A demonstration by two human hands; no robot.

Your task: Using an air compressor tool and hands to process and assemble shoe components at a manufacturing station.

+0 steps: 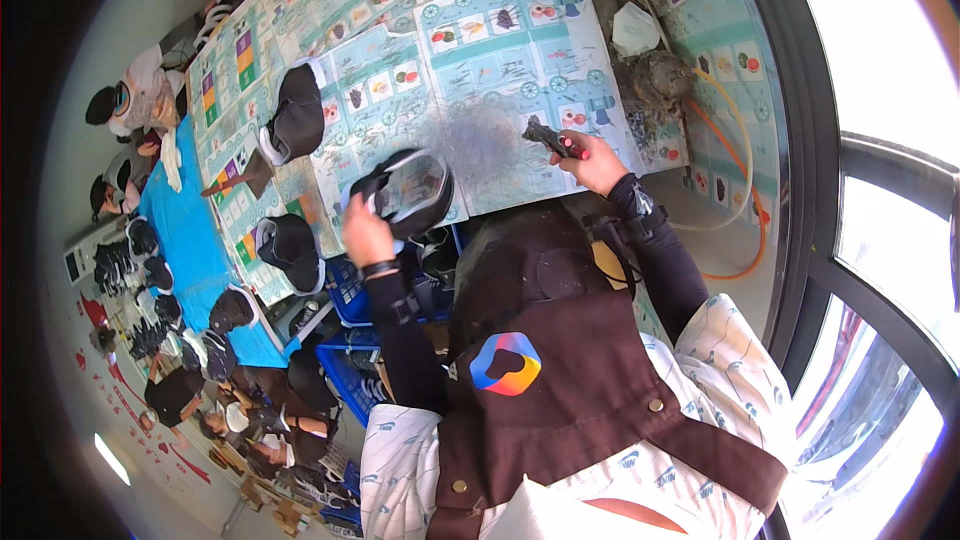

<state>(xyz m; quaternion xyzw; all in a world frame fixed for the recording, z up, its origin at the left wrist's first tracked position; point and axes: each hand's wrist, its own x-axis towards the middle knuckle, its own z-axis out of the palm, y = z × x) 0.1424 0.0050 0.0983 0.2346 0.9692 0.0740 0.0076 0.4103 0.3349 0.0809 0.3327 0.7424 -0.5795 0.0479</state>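
At the near edge of the table, my left hand (369, 237) is closed on a dark shoe (437, 202) with a pale, grey-rimmed opening or sole facing up. My right hand (592, 162), to the right, grips a short dark tool (543, 135) with red parts by my fingers. Its rough black end points left, over a dark smudge (482, 135) on the table sheet; I cannot tell its exact kind. The shoe and the tool are apart. A black shoe (297, 112) and another dark shoe (289, 252) with a light sole rest to the left.
A flat brush or scraper (245, 178) lies left on the patterned table (470, 60). Blue crates (350, 295) stand below the near edge. Orange and yellow hoses (756, 210) run down the right. Other people (150, 95) sit beyond a blue surface (178, 230) at the left.
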